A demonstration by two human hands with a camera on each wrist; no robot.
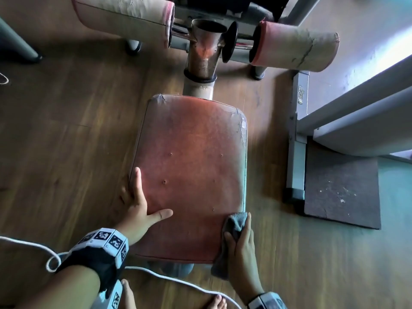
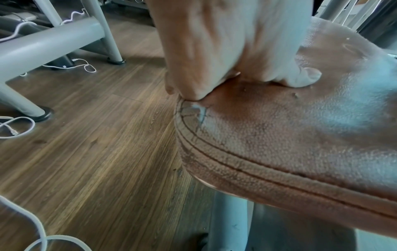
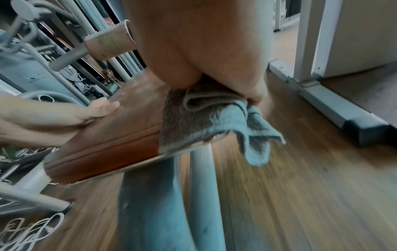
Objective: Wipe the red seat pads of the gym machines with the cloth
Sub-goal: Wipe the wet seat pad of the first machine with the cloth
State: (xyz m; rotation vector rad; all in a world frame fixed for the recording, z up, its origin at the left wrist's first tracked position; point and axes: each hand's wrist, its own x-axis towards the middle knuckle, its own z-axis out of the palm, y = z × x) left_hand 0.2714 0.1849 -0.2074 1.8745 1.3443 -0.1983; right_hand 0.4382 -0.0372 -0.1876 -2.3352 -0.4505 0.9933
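The worn red seat pad (image 1: 191, 166) fills the middle of the head view on a grey post. My left hand (image 1: 140, 204) lies flat on the pad's left edge, thumb spread onto the top and fingers over the side; the left wrist view shows the same hand (image 2: 225, 51) pressing the pad (image 2: 290, 135). My right hand (image 1: 242, 244) grips a bunched grey-blue cloth (image 1: 237, 220) against the pad's near right corner. In the right wrist view the cloth (image 3: 206, 118) drapes over that corner of the pad (image 3: 120, 132), one flap hanging free.
Two worn roller pads (image 1: 124, 16) (image 1: 296, 47) flank a metal post (image 1: 202, 52) beyond the seat. A grey machine frame (image 1: 296, 141) and dark mat (image 1: 341, 188) lie to the right. White cable (image 1: 178, 279) trails over the wooden floor near my bare feet.
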